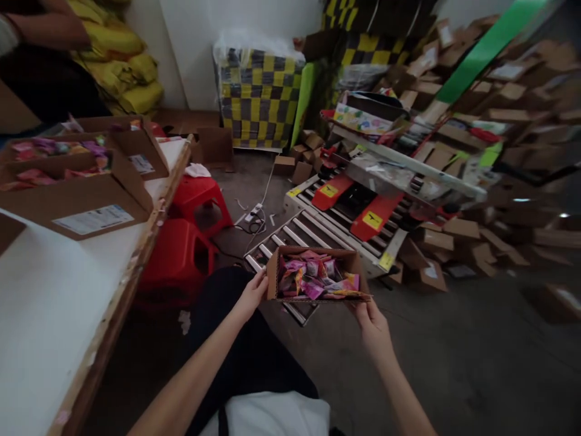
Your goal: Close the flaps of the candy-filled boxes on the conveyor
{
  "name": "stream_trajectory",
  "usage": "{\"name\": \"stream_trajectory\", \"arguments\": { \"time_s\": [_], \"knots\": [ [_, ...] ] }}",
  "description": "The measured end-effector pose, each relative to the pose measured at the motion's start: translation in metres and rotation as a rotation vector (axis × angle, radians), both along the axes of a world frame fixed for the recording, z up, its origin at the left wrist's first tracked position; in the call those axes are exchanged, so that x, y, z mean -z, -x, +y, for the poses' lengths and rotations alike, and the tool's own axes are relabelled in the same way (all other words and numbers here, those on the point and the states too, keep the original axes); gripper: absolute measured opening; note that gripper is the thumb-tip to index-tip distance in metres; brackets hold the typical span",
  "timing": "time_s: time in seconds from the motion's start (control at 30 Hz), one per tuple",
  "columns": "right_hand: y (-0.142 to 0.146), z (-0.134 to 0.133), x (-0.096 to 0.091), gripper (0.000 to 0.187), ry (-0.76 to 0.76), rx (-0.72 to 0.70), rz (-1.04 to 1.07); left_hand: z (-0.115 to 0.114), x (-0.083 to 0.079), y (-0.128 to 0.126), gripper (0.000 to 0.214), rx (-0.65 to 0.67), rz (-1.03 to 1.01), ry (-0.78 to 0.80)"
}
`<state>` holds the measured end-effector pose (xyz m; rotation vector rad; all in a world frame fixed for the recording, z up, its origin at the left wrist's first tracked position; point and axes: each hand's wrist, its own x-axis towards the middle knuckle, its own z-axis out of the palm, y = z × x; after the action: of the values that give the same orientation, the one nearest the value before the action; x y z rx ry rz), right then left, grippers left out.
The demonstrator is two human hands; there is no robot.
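Between my two hands is an open cardboard box (273,280), level and held up in front of my lap. Small pink, purple and orange wrapped packets (313,280) fill it loosely. My left hand (253,294) grips the box's left end, with the thumb on the near side. At the near right corner, my right hand (372,321) is closed on the cardboard, some of its fingers hidden below. Just beyond the box lies a roller conveyor (290,233), partly covered by it.
On the left, a white table (54,303) bears larger boxes (91,203) of packets. Red stools (172,254) stand beside it. A box-sealing machine (358,200) is ahead right, with heaped cartons (512,181) behind. Another person's arm (49,27) shows upper left. A power strip (254,213) lies on the floor.
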<state>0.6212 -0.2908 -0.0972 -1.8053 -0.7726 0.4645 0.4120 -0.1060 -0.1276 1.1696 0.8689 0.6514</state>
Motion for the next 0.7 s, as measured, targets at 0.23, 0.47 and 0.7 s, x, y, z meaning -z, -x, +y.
{"name": "stream_trajectory", "arguments": {
  "time_s": [0.23,0.47,0.7],
  "knots": [
    [-0.023,-0.017,-0.016,0.044,-0.092,-0.079,-0.199,-0.010,-0.055,-0.008,0.033,-0.134,0.098,-0.629],
    [-0.037,0.009,-0.054,0.047,0.091,-0.501,-0.424,0.003,-0.087,-0.006,0.071,0.491,0.230,-1.030],
    [-0.036,0.047,-0.040,0.051,0.243,-0.285,-0.514,0.012,-0.092,-0.038,0.022,0.468,0.552,-0.976]
  ]
}}
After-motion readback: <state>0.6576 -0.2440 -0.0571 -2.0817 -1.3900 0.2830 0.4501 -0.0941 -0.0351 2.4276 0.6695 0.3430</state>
